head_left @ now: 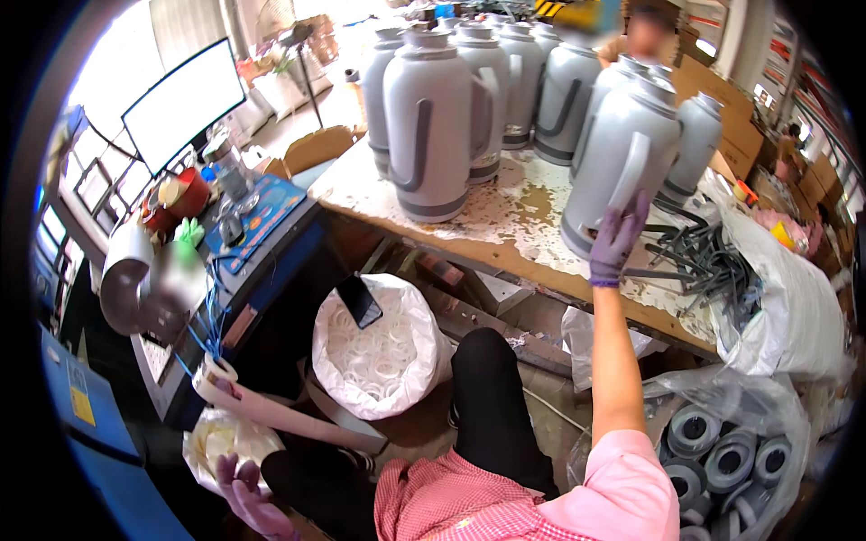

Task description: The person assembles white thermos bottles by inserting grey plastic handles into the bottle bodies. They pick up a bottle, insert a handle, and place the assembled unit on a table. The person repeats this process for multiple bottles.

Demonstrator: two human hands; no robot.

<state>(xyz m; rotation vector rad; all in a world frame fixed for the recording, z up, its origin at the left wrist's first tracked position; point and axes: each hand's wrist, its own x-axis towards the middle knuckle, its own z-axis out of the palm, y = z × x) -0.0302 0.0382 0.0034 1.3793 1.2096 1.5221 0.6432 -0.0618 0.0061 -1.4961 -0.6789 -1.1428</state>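
Observation:
A purple glove covers my right hand (618, 239), which reaches forward and touches the lower side of a large grey vacuum jug (622, 144) near the bottom of its handle. Its fingers look stretched out and spread against the jug, with no clear grip around it. The palm side is hidden. My left hand (250, 500), also in a purple glove, hangs low at the left beside my leg, fingers apart and holding nothing. Several more grey jugs (428, 126) with dark base bands stand upright on the worn white table (514, 203).
Dark grey strips (708, 261) lie beside a white sack (789, 288) at the table's right. Below is a bag of grey ring-shaped parts (731, 460). A sack of white rings (374, 347) stands before me, a phone (359, 302) at its rim. A monitor (185, 104) stands left; a person (645, 41) is beyond.

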